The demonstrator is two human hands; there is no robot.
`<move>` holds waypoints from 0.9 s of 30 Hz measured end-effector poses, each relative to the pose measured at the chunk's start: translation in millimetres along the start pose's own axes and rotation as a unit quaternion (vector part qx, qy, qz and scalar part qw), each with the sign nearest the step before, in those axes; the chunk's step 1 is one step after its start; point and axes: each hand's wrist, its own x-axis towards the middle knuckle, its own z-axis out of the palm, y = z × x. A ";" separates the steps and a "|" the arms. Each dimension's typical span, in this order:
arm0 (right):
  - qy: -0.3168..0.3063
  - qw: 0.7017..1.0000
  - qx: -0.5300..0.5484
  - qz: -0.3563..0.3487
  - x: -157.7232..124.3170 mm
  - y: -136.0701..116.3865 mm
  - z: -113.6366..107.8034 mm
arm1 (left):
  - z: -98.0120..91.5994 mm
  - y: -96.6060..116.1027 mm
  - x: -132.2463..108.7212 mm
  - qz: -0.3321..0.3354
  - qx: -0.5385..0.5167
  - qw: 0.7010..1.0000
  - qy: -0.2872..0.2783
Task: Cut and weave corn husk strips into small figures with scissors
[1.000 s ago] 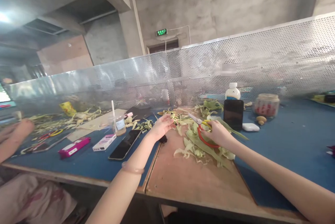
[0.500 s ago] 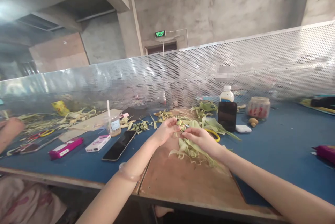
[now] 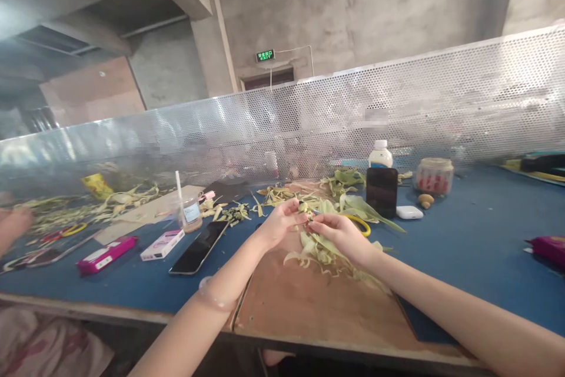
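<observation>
My left hand [image 3: 282,219] and my right hand [image 3: 339,231] meet over a brown wooden board [image 3: 309,300], fingers pinched together on a small green leaf piece [image 3: 306,216]. Under and behind the hands lies a pile of pale green leaf strips [image 3: 326,250]. Yellow-handled scissors [image 3: 361,224] rest on the leaves just right of my right hand, with no hand on them. A clear bracelet sits on my left wrist.
On the blue table [image 3: 463,236]: a dark phone [image 3: 198,240], a white box [image 3: 162,244], a pink box [image 3: 106,254], a cup with a straw [image 3: 189,212], an upright phone [image 3: 382,192], a bottle [image 3: 380,156], a jar [image 3: 434,177], an earbud case [image 3: 408,212]. Another person's hand [image 3: 13,225] works at the far left. A perforated metal screen [image 3: 353,112] runs behind.
My right hand let go of the scissors, which now lie on the leaves, and moved left to meet my left hand on a leaf piece. The view shifted slightly.
</observation>
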 end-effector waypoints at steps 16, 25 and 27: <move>0.025 0.999 0.042 0.018 -0.1 12.1 1.1 | 4.7 2.7 -1.4 -0.019 0.065 0.998 0.013; 0.006 0.998 0.061 0.026 -0.6 7.7 3.4 | 2.5 1.5 -1.5 0.001 0.068 0.997 0.043; -0.004 0.997 0.071 0.033 0.3 4.5 3.8 | 1.3 0.9 -1.0 0.011 0.041 0.997 0.063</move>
